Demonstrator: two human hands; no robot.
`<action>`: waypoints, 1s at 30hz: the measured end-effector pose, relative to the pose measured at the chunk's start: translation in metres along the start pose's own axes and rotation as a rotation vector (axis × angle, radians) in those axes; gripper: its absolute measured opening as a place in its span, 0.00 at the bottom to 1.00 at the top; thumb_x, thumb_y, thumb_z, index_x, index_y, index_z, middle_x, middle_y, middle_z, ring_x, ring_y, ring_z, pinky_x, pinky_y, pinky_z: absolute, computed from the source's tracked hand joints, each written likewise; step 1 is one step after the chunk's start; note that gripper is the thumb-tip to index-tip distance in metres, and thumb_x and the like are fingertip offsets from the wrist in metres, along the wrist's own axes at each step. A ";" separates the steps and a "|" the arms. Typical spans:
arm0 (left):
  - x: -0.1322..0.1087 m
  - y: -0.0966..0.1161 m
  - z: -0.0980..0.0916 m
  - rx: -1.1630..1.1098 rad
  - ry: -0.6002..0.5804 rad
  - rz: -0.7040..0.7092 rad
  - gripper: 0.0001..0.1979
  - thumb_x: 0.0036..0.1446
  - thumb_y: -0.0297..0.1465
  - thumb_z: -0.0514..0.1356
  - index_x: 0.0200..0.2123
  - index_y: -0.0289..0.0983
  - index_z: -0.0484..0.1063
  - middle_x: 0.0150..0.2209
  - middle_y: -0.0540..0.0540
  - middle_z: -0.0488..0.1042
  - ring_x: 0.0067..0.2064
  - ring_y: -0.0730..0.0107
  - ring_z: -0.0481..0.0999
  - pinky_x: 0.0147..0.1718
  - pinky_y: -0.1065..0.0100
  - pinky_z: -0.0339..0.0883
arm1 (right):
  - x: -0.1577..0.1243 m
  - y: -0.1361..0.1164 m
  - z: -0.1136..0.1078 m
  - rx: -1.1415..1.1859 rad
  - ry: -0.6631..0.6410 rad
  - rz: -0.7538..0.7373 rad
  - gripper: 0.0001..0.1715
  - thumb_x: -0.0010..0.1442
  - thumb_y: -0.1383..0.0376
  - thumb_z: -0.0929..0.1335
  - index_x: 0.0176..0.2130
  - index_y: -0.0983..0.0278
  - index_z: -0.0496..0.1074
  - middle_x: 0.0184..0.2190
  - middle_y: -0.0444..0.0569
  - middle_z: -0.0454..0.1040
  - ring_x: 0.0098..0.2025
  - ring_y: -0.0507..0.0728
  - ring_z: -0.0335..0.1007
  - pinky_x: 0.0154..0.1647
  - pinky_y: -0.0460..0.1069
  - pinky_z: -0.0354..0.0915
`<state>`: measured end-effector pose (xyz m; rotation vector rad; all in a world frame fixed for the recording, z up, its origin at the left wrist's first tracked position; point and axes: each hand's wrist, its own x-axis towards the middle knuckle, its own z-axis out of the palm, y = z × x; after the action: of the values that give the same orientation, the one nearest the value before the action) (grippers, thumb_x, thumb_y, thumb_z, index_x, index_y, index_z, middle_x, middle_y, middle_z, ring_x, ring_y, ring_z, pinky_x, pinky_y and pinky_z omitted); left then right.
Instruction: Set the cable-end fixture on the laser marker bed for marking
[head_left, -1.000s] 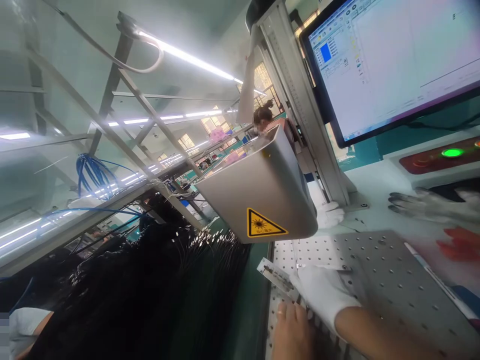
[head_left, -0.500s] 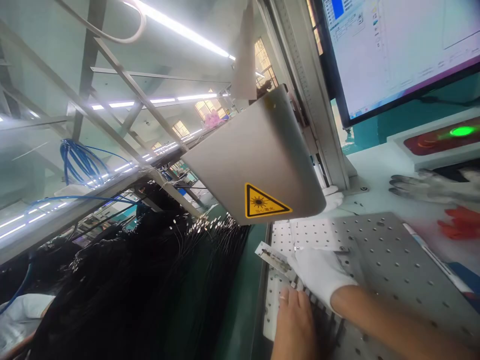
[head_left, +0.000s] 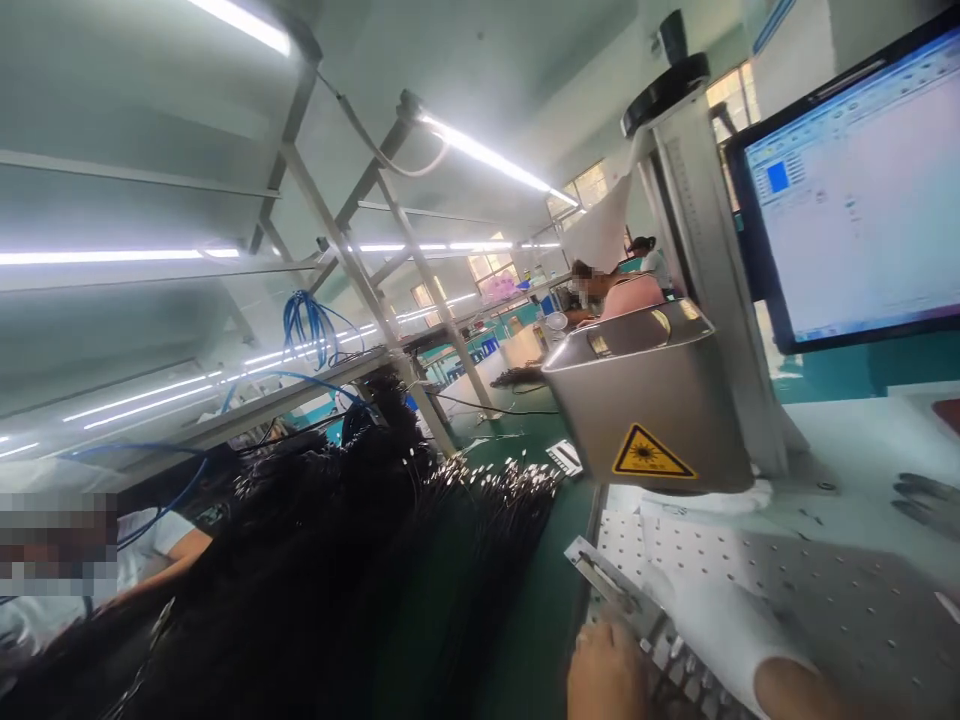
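Observation:
My bare left hand (head_left: 606, 665) is at the near left edge of the perforated metal plate, fingers curled down beside a narrow metal fixture (head_left: 604, 575). Whatever its fingertips hold is hidden. My right hand (head_left: 712, 615), in a white glove, lies over the plate just right of the fixture; its fingers are smeared by motion. Between and below the hands is a row of small metal pieces (head_left: 679, 660), blurred. Above the plate hangs a grey machine head (head_left: 652, 400) with a yellow laser warning triangle.
A large heap of black cords (head_left: 322, 560) with bright metal tips (head_left: 510, 478) covers the green table on the left. A co-worker (head_left: 142, 545) sits beyond it. A monitor (head_left: 862, 200) stands at right, with a grey glove (head_left: 930, 505) below it.
My view has tilted up and shifted left, so more of the room and the machine's top shows. Both hands stay by the fixture; the gloved right hand is more blurred.

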<state>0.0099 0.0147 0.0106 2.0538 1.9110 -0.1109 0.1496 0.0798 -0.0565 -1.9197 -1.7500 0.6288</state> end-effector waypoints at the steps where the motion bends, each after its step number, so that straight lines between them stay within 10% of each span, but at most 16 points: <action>1: -0.006 0.001 -0.009 0.006 -0.031 0.000 0.21 0.58 0.24 0.53 0.55 0.29 0.71 0.57 0.33 0.70 0.60 0.48 0.67 0.59 0.54 0.61 | 0.000 0.003 0.001 -0.002 -0.030 -0.005 0.34 0.71 0.54 0.51 0.37 0.58 0.81 0.32 0.52 0.80 0.37 0.61 0.77 0.43 0.55 0.71; 18: -0.016 0.015 -0.032 0.067 -0.146 0.043 0.19 0.53 0.27 0.59 0.49 0.31 0.77 0.49 0.30 0.77 0.51 0.48 0.76 0.50 0.55 0.68 | -0.019 -0.019 -0.019 -0.225 -0.222 -0.051 0.31 0.72 0.57 0.51 0.44 0.65 0.77 0.40 0.59 0.79 0.44 0.66 0.76 0.46 0.59 0.67; 30: 0.003 0.001 -0.003 0.096 -0.092 0.061 0.14 0.57 0.26 0.55 0.43 0.35 0.78 0.44 0.37 0.80 0.49 0.53 0.78 0.46 0.61 0.70 | -0.025 -0.037 -0.034 -0.206 -0.228 0.005 0.29 0.72 0.58 0.53 0.43 0.65 0.78 0.39 0.59 0.79 0.44 0.69 0.76 0.46 0.59 0.67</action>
<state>0.0105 0.0186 0.0128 2.1269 1.8191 -0.2827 0.1394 0.0568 -0.0065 -2.0570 -2.0212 0.7178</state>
